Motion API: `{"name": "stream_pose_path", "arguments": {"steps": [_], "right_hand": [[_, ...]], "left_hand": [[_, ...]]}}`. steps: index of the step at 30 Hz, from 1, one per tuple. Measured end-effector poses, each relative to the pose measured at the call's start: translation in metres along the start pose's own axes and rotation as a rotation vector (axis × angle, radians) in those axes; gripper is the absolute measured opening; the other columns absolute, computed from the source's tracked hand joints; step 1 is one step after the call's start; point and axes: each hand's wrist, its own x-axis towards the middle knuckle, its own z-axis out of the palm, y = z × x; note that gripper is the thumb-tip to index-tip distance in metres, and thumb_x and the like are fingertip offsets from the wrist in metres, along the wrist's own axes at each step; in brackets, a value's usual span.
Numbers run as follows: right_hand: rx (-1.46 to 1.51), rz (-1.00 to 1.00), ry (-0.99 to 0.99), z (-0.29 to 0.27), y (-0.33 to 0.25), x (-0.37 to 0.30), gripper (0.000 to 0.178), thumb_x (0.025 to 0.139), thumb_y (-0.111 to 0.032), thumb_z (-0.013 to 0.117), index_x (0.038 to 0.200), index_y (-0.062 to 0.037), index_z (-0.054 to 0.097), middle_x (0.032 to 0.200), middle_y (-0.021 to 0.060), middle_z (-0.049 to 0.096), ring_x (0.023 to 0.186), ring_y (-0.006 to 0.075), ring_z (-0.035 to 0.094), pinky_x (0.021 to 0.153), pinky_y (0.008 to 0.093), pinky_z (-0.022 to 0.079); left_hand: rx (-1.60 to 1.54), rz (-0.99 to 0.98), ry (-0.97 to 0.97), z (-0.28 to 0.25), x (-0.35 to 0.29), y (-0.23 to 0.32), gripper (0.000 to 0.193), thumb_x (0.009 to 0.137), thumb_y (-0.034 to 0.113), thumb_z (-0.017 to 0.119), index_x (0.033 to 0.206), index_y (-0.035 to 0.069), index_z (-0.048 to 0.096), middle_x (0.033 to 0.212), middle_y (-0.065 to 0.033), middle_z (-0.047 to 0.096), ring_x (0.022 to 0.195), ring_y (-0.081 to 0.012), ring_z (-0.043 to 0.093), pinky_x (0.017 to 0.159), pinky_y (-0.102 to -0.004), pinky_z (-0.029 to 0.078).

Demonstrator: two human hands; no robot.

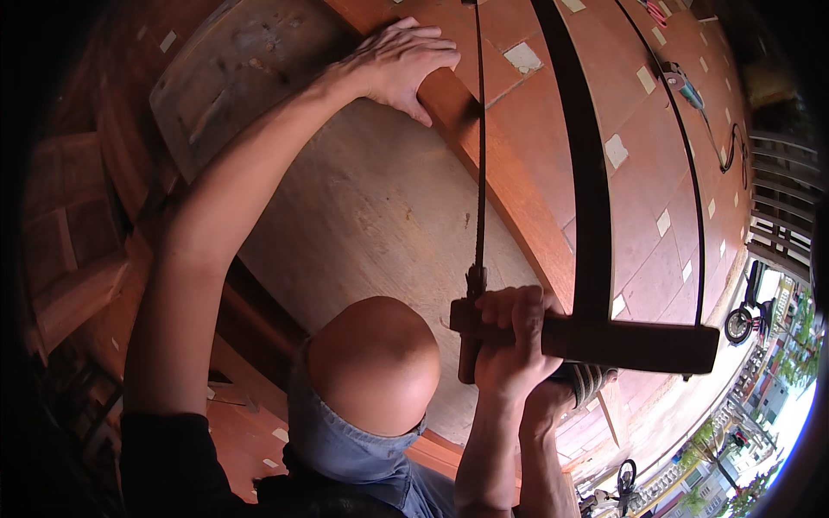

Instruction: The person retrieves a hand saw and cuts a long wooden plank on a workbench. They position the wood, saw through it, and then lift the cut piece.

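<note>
My left hand (401, 69) grips a reddish-brown wooden plank (509, 198) from above, with its thumb on the near side and its fingers over the far edge. The plank lies slantwise along a worn wooden board (363, 190). In my right hand (518, 337) is the dark wooden end piece of a frame saw (587, 147), the fingers wrapped round it. Its thin toothed blade stretches away from me and crosses the plank just right of my left hand. Whether the teeth have entered the wood, I cannot tell. My bare bent knee (376, 363) rests over the board's near part.
Reddish floor tiles with small pale insets (665, 224) spread to the right. A teal corded power tool (682, 86) and a red-handled tool (656, 12) lie there. Dark wooden pieces (78, 293) stand at left. A slatted wooden structure (786, 190) and a motorbike (747, 319) appear far right.
</note>
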Motion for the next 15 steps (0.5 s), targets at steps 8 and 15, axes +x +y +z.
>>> {"name": "stream_pose_path", "arguments": {"steps": [8, 15], "right_hand": [[-0.036, -0.021, -0.034, -0.049, -0.039, -0.133, 0.037, 0.107, -0.026, 0.056, 0.076, -0.0097, 0.046, 0.061, 0.0039, 0.047, 0.053, 0.0186, 0.05, 0.06, 0.0384, 0.051], [-0.002, -0.025, 0.035, 0.023, 0.02, 0.047, 0.032, 0.103, -0.016, 0.064, 0.077, -0.0055, 0.049, 0.068, 0.0057, 0.049, 0.064, 0.0196, 0.052, 0.071, 0.0392, 0.051]], "left_hand": [[0.025, 0.063, 0.077, 0.011, 0.004, 0.0, 0.07, 0.051, 0.042, 0.096, 0.101, 0.01, 0.059, 0.107, -0.0023, 0.061, 0.107, -0.0243, 0.059, 0.099, -0.0412, 0.041], [-0.001, 0.012, -0.002, 0.003, 0.002, 0.002, 0.071, 0.051, 0.043, 0.096, 0.101, 0.01, 0.058, 0.106, -0.0023, 0.061, 0.106, -0.0244, 0.059, 0.099, -0.0408, 0.041]]}}
